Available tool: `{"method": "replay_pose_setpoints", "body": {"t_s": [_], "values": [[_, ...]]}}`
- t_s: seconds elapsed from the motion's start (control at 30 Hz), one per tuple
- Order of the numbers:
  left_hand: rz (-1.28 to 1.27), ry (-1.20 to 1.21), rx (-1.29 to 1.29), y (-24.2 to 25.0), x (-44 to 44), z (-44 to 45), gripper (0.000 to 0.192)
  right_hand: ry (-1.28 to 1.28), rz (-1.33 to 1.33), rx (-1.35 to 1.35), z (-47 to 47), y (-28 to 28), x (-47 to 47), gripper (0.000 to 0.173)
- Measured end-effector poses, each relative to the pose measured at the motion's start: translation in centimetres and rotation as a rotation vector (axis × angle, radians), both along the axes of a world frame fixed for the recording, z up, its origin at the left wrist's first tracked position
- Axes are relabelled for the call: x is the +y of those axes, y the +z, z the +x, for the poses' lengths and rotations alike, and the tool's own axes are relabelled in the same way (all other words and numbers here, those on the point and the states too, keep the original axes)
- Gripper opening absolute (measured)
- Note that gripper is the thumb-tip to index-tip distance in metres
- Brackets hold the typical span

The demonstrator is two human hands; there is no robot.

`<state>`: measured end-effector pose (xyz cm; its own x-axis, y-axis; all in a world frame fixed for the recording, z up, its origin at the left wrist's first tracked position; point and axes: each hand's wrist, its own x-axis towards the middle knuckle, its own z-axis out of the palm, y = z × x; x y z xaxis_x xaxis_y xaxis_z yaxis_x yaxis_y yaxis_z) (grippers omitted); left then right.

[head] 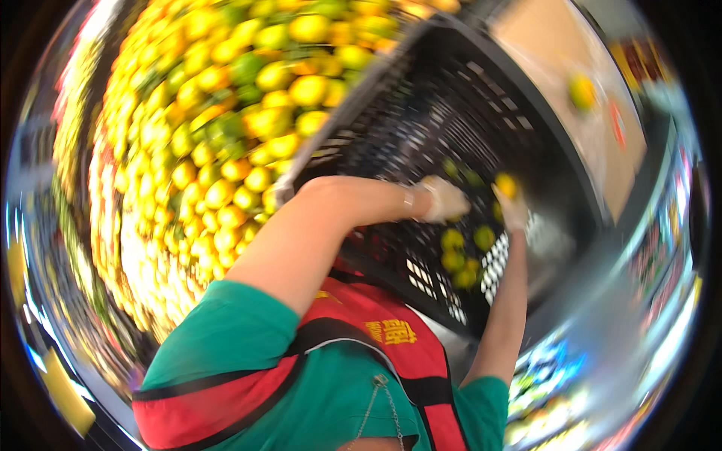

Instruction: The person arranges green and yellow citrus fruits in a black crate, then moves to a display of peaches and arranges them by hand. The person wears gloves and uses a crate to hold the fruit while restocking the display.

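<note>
Both my gloved hands reach into a tilted black plastic crate (564,146). My right hand (514,211) grips a yellow-orange citrus fruit (506,185) near the crate's right side. Left of it, my left hand (445,200) has its fingers curled downward; blur and the angle hide whether anything is in them. Several greenish-yellow citrus fruits (453,239) lie low in the crate, below my hands. A few greener ones (472,178) sit just above and between the hands.
A large heap of yellow-orange and green citrus (271,118) rises left of the crate, some with leaves. Behind the crate's right side, a cardboard box (541,34) has clear plastic and a single citrus fruit (581,91) on it. Blurred produce displays (553,406) stand lower right.
</note>
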<state>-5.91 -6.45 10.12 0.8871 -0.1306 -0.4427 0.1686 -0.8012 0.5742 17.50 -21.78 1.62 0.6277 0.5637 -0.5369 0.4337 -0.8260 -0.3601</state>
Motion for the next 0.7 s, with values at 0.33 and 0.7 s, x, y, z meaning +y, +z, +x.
{"method": "replay_pose_setpoints", "body": {"t_s": [0.33,0.7], "values": [[-0.527,0.497,-0.527,22.8,8.3,-12.3,0.079,-0.008,0.107,0.596,-0.4,3.6,0.8,0.082],[0.211,1.775,-0.651,24.5,23.2,-55.0,0.066,1.008,0.572,0.519,-34.1,37.5,26.6,0.074]]}}
